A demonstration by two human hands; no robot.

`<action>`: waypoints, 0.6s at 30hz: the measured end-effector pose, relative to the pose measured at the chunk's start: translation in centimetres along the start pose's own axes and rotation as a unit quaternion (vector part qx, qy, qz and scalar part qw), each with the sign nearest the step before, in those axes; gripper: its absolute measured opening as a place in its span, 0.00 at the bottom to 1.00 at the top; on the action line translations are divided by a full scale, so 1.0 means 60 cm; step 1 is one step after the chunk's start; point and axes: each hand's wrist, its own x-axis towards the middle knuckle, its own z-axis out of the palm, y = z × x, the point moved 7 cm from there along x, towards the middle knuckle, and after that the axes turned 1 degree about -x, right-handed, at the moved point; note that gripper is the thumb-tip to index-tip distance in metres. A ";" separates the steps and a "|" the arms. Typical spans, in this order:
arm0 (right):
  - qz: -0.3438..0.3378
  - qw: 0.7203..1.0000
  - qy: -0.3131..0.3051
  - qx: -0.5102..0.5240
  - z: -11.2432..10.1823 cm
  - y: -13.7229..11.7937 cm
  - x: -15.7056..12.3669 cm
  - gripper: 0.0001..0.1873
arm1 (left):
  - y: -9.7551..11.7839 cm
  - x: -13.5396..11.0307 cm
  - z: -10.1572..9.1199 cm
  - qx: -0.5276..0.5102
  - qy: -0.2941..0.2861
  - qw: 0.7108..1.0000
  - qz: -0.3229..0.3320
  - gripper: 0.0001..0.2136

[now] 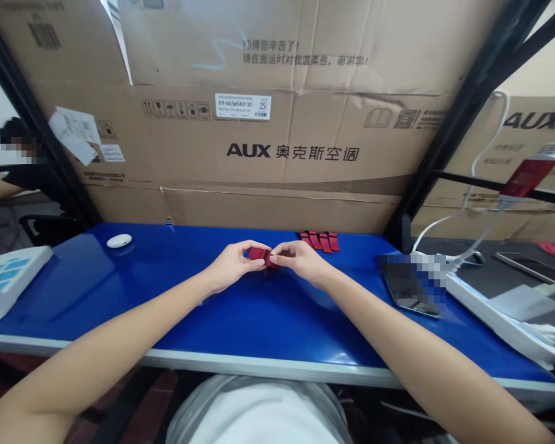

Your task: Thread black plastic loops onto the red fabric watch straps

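My left hand (234,264) and my right hand (300,258) meet above the middle of the blue table. Between their fingertips is a small red fabric piece (258,253) with a dark part near its centre. The left thumb and fingers pinch its left side, while the right fingertips close on its right end. Fingers hide some of it, so its full shape is unclear. Just behind my right hand, several similar red pieces with black bands (322,241) lie in a row on the table.
A white oval object (119,240) and a white box with blue panels (13,274) are on the left. To the right are a phone (409,290) and a white power strip (499,320). Cardboard (291,123) stands behind the table (203,336). A person (23,148) sits far left.
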 end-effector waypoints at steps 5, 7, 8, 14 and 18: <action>0.012 1.000 0.014 0.017 0.003 0.004 0.000 0.14 | 0.005 -0.002 -0.001 0.054 0.001 0.998 0.022 0.21; 0.018 0.999 0.023 0.022 0.005 0.009 0.002 0.14 | 0.006 -0.003 0.002 0.060 -0.001 0.998 0.020 0.20; 0.019 0.999 0.031 0.025 0.005 0.012 0.003 0.15 | 0.006 -0.003 0.004 0.057 -0.002 0.998 0.017 0.20; -0.086 0.994 0.063 -0.026 -0.001 -0.008 -0.003 0.20 | 0.016 -0.003 -0.008 0.032 0.083 0.995 0.036 0.18; -0.192 0.968 0.065 -0.145 0.005 -0.042 -0.018 0.22 | 0.017 -0.003 -0.007 0.037 0.075 0.996 0.040 0.19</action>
